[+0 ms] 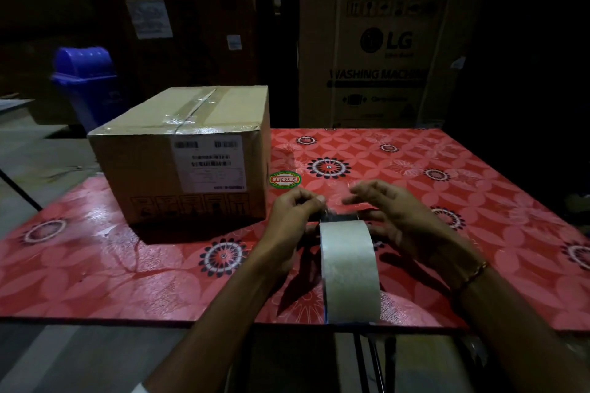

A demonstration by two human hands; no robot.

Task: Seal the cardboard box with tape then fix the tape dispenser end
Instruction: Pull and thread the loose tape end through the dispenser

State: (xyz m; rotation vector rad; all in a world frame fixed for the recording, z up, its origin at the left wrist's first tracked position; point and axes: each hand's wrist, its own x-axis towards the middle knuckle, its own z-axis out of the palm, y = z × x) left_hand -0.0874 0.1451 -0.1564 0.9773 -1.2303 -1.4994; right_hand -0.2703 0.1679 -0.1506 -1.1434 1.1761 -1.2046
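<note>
A red floral-patterned bench fills the lower frame. The taped brown cardboard box stands left of centre. Lower centre, the clear tape roll on its dispenser sits between both hands. Left hand fingers pinch the tape end; right hand fingers are loosely spread, touching the dispenser.
</note>
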